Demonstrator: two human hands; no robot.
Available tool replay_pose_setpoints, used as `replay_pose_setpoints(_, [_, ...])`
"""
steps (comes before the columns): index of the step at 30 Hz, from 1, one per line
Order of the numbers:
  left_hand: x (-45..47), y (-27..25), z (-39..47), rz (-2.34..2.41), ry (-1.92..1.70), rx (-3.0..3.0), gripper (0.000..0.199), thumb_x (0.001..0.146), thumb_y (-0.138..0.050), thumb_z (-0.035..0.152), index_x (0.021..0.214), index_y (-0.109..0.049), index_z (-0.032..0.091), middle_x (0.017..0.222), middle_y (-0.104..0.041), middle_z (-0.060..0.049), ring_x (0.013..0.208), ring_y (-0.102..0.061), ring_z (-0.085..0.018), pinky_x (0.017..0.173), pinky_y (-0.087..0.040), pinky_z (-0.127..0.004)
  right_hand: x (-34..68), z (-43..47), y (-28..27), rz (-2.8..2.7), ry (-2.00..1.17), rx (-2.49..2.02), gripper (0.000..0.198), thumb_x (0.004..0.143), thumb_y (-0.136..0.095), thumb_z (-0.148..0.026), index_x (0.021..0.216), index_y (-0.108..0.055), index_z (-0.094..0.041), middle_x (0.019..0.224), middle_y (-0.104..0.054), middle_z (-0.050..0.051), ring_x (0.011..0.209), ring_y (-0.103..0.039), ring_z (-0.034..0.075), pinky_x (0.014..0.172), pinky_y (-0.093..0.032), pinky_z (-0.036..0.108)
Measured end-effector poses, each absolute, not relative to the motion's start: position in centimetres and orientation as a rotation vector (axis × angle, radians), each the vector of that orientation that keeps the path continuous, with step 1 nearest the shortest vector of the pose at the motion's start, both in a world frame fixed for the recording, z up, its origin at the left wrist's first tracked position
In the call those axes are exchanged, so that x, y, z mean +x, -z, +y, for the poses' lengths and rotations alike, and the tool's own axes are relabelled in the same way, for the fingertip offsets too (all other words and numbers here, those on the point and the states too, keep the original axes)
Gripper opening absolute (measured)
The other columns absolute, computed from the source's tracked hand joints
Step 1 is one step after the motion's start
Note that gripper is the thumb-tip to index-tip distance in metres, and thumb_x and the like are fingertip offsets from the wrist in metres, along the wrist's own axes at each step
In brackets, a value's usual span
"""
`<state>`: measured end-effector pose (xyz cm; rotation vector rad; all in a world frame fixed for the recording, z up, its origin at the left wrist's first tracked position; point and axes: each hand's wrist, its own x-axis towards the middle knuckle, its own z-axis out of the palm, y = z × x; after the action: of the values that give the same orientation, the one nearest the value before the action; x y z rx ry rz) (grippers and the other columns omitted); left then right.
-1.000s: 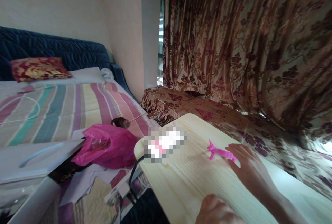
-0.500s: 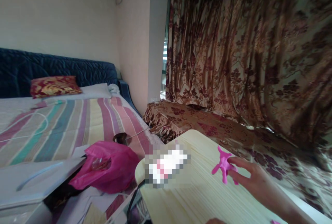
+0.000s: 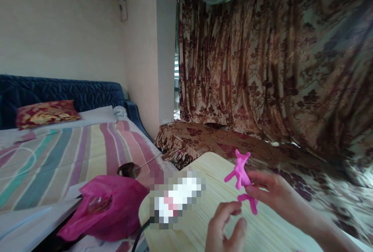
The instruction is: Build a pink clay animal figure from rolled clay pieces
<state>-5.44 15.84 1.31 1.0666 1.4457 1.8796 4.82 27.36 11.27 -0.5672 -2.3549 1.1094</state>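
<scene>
A bright pink clay animal figure (image 3: 241,171), with two pointed ears and several limbs, is held above the wooden table. My right hand (image 3: 269,191) pinches its body between thumb and fingers from the right side. Close below and to the left of the figure, my left hand (image 3: 225,224) has its fingers curved, with a gap between thumb and forefinger and nothing between them. Its forefinger comes near the figure's lower limb; whether they touch, I cannot tell.
The pale wooden tabletop (image 3: 186,230) bears a pixelated object (image 3: 177,197) with a black cable. To the left, a pink plastic bag (image 3: 110,205) lies by papers and a bed with a striped cover (image 3: 87,147). Patterned curtains (image 3: 247,69) hang behind.
My left hand has come up from the bottom edge toward the figure. My right hand has turned the pink figure more upright. The camera view has tilted up and shifted right.
</scene>
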Motion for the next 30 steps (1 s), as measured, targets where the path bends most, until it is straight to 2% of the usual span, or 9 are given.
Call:
replay_pose_setpoints(7, [-5.7, -3.3, 17.8, 1.162, -2.0, 0.497, 0.039, 0.058, -0.078, 0.038, 0.089, -0.068, 0.016, 0.087, -0.068, -0.007, 0.085, -0.061, -0.02, 0.074, -0.045, -0.026, 5.0, 28.0, -11.7, -2.276, -1.177, -0.689, 0.028, 0.081, -0.059, -0.032, 0.105, -0.065, -0.02, 0.086, -0.068, 0.001, 0.073, -0.061, 0.016, 0.062, -0.049, 0.024])
replay_pose_setpoints(11, [-6.0, -3.6, 18.6, 1.012, -1.907, 0.398, 0.041, 0.061, -0.076, 0.041, 0.092, -0.068, 0.016, 0.085, -0.067, -0.006, 0.083, -0.062, -0.018, 0.071, -0.043, -0.026, 4.5, 27.9, -11.3, -2.317, -1.263, -0.695, 0.022, 0.082, -0.057, -0.033, 0.096, -0.067, -0.02, 0.083, -0.068, 0.0, 0.069, -0.061, 0.015, 0.054, -0.047, 0.022])
replay_pose_setpoints(13, [-6.0, -3.8, 19.0, 0.906, -1.886, 0.386, 0.039, 0.063, -0.075, 0.041, 0.093, -0.067, 0.016, 0.084, -0.066, -0.005, 0.078, -0.061, -0.016, 0.07, -0.042, -0.026, 4.1, 27.8, -11.0, -2.305, -1.338, -0.655, 0.024, 0.082, -0.056, -0.034, 0.102, -0.065, -0.022, 0.083, -0.069, 0.0, 0.069, -0.063, 0.015, 0.052, -0.047, 0.021])
replay_pose_setpoints(16, [-6.0, -3.9, 19.4, 0.813, -1.865, 0.389, 0.037, 0.064, -0.075, 0.04, 0.091, -0.068, 0.015, 0.078, -0.066, -0.004, 0.071, -0.06, -0.014, 0.068, -0.042, -0.026, 3.6, 27.9, -10.6, -2.18, -1.432, -0.632, 0.029, 0.08, -0.059, -0.033, 0.107, -0.06, -0.022, 0.083, -0.069, 0.0, 0.072, -0.064, 0.015, 0.057, -0.05, 0.023])
replay_pose_setpoints(21, [-6.1, -3.3, 19.0, 0.85, -1.83, 0.317, 0.038, 0.057, -0.08, 0.034, 0.087, -0.068, 0.013, 0.074, -0.068, -0.006, 0.068, -0.063, -0.016, 0.068, -0.044, -0.027, 3.5, 28.3, -10.6, -2.13, -1.331, -0.625, 0.018, 0.078, -0.062, -0.03, 0.093, -0.06, -0.019, 0.084, -0.067, 0.002, 0.077, -0.063, 0.015, 0.065, -0.05, 0.024])
replay_pose_setpoints(26, [-5.4, -3.0, 18.6, 0.758, -1.754, 0.281, 0.033, 0.058, -0.079, 0.034, 0.08, -0.067, 0.013, 0.071, -0.068, -0.006, 0.064, -0.062, -0.014, 0.065, -0.046, -0.027, 3.9, 28.1, -10.5, -2.131, -1.339, -0.612, 0.027, 0.077, -0.065, -0.027, 0.102, -0.057, -0.02, 0.089, -0.067, 0.002, 0.078, -0.062, 0.015, 0.067, -0.051, 0.025])
replay_pose_setpoints(30, [-5.1, -3.4, 18.6, 0.766, -1.772, 0.32, 0.031, 0.056, -0.081, 0.032, 0.074, -0.066, 0.012, 0.067, -0.068, -0.005, 0.061, -0.062, -0.013, 0.067, -0.047, -0.027, 4.8, 27.8, -10.9, -2.158, -1.443, -0.527, 0.032, 0.08, -0.061, -0.034, 0.109, -0.058, -0.021, 0.1, -0.066, 0.005, 0.088, -0.062, 0.018, 0.072, -0.052, 0.028])
